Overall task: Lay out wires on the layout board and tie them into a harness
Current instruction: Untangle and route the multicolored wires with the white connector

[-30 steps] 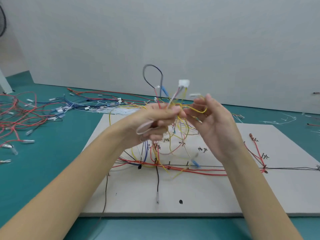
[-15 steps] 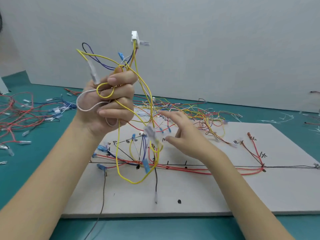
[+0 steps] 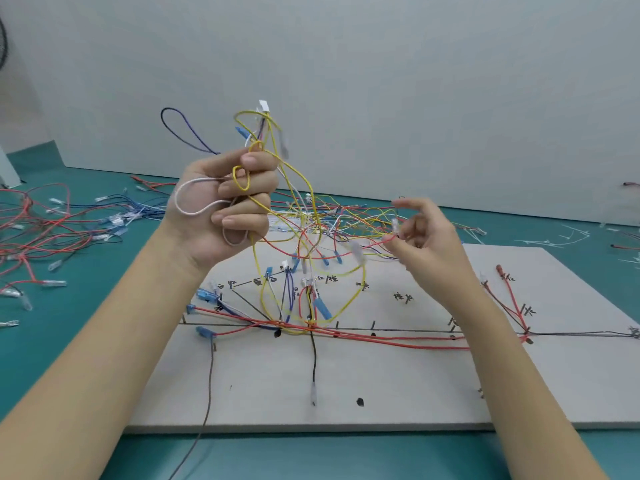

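My left hand (image 3: 228, 206) is raised above the board and grips a tangled bundle of wires (image 3: 273, 157), mostly yellow with white and blue loops and a white connector (image 3: 264, 106) on top. Strands hang from it down to the grey layout board (image 3: 398, 386). My right hand (image 3: 427, 240) is lower, to the right, and pinches the end of a red wire (image 3: 346, 254) at its clear terminal (image 3: 394, 226). Red wires (image 3: 398, 339) and a black wire (image 3: 314, 358) lie along the lines drawn on the board.
Loose red and blue wires (image 3: 52, 230) with clear terminals cover the green table to the left. More yellow and white wires (image 3: 346, 216) lie behind the board. White cable ties (image 3: 554, 239) are scattered at the right. A pale wall stands behind.
My left hand first lifted the bundle high, then dropped a little and moved right. My right hand rose off the board and took the end of a red wire between its fingers.
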Motion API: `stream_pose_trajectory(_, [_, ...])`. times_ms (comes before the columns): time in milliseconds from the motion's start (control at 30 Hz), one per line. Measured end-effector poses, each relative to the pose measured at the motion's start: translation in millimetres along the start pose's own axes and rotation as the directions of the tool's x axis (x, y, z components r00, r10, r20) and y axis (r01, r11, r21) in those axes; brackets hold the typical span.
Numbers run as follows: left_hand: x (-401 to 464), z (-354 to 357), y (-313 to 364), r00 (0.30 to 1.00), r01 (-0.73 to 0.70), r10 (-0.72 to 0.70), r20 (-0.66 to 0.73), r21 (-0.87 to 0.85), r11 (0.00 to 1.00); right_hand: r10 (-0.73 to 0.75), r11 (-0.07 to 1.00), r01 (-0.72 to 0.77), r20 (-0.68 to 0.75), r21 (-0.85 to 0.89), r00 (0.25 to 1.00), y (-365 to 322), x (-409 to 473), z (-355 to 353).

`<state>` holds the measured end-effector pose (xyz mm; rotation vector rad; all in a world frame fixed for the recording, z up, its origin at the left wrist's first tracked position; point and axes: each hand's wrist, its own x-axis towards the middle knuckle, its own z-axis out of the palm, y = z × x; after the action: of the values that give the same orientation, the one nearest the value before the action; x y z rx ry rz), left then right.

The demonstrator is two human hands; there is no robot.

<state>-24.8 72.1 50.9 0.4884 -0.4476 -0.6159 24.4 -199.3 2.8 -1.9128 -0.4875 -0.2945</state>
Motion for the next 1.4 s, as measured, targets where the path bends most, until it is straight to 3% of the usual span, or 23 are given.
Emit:
stream_pose_trajectory(33, [0,1,-2,1.000,0.000,0.000,0.004,0.011,1.000,0.017,0.999,-0.017,0.004,0.051,1.000,-1,-1,-2])
stream_pose_trajectory(133, [4,3,-6,0.978,-0.056,0.103,-0.183,0.246,0.968,0.053,0.967,-0.055,0.016,0.250,0.998,-9,-2,-2])
stream_pose_trajectory(300, [19,2,-29,0.848,0.050,0.261,-0.461,0.560,0.827,0.041,0.747,-0.113,0.125,0.655,0.991,-23,-5,-3])
stream_pose_trajectory(367, [27,3,-44,0.831,0.126,0.282,-0.480,0.656,0.744,0.019,0.672,-0.161,0.201,0.723,0.979,-26,-7,-2])
stream_pose_trajectory(500, [37,5,-72,0.883,0.234,0.236,-0.405,0.818,0.526,-0.004,0.580,-0.207,0.256,0.788,0.967,-29,-9,6])
stream_pose_trajectory(600, [42,2,-89,0.887,0.221,0.293,-0.355,0.887,0.406,-0.002,0.602,-0.196,0.247,0.774,0.969,-30,-10,5])
stream_pose_trajectory(900, [48,-3,-99,0.830,0.161,0.425,-0.362,0.884,0.438,-0.008,0.632,-0.271,0.357,0.726,0.934,-23,-9,4])
stream_pose_trajectory(1000, [50,-5,-102,0.816,0.197,0.441,-0.373,0.897,0.395,-0.001,0.616,-0.274,0.348,0.739,0.937,-21,-7,-3])
stream_pose_trajectory(1067, [52,-5,-102,0.789,0.166,0.482,-0.380,0.889,0.428,0.063,0.622,-0.267,0.293,0.736,0.954,-17,-3,-12])
stream_pose_trajectory(1133, [54,-3,-101,0.743,0.151,0.542,-0.393,0.887,0.436,0.185,0.707,-0.244,0.160,0.664,0.970,-11,0,-18])
stream_pose_trajectory(1233, [54,-2,-98,0.697,0.152,0.585,-0.414,0.883,0.443,0.278,0.943,-0.269,-0.023,0.197,0.960,5,1,-20])
stream_pose_trajectory(1300, [53,-2,-96,0.694,0.143,0.587,-0.418,0.878,0.456,0.315,0.946,-0.312,0.023,-0.085,0.949,15,0,-16])
stream_pose_trajectory(1400, [51,-2,-95,0.690,0.148,0.595,-0.412,0.885,0.442,0.352,0.922,-0.327,0.094,-0.207,0.931,23,-2,-8])
